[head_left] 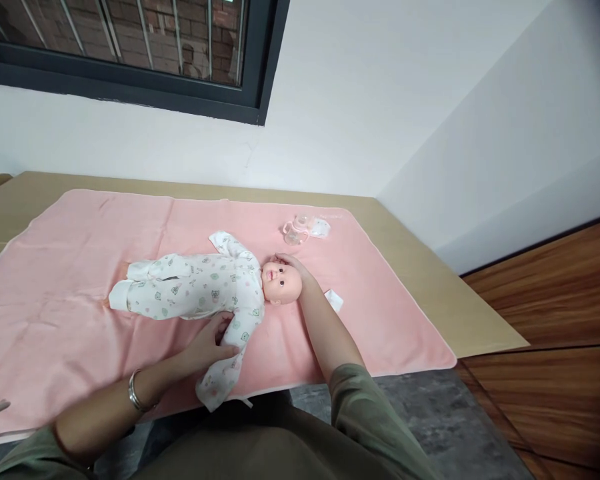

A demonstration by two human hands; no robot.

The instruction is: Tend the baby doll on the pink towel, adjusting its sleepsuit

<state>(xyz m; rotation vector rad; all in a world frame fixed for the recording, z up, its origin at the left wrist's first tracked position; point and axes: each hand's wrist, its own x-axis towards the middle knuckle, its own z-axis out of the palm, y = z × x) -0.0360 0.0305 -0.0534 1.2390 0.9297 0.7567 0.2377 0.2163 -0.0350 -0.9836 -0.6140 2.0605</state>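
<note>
A baby doll in a white printed outfit lies on its back on a pink mat, head to the right and feet to the left. My left hand grips the near sleeve, with the thumb over the cloth and the fingertips partly hidden. The sleeve's loose end reaches the mat's front edge. Cupped round the far side and crown of the doll's head is my right hand, its palm partly hidden behind the head.
A clear bottle with pink handles lies beyond the head, beside a small white packet. A folded white cloth lies right of my right forearm. Behind the tan table is a wall with a dark-framed window.
</note>
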